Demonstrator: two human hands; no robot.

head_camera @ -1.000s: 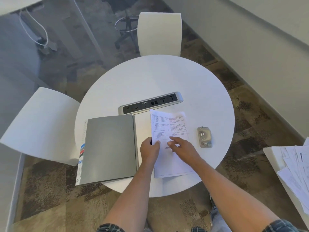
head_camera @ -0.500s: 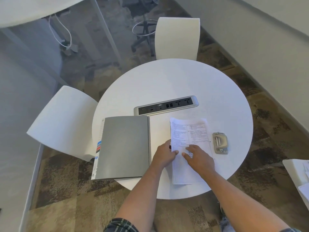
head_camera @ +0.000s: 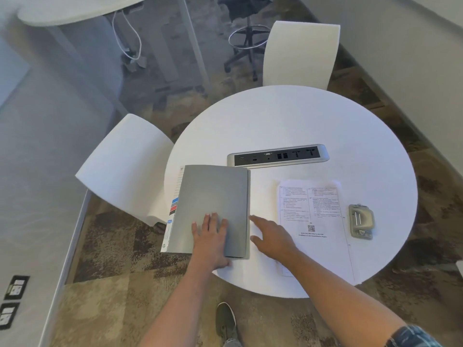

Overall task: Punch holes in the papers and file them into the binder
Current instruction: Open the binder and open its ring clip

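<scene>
Round white table point(head_camera: 288, 116): holds binder, papers, punch and a built-in socket strip point(head_camera: 278, 156).
Binder point(head_camera: 213, 196): grey, closed, flat at the table's left edge, coloured tabs at its left side.
Left hand point(head_camera: 211, 236): has moved off the papers since the earlier frame; now flat on the binder cover, fingers spread, gripping nothing.
Right hand point(head_camera: 271, 237): has also left the sheet; fingers apart and empty, on the bare table between binder and papers, fingertips near the binder's right edge.
Papers point(head_camera: 318, 221): printed sheets, lying flat and released, right of the binder.
Hole punch point(head_camera: 360, 221): grey metal, just right of the papers, untouched.
</scene>
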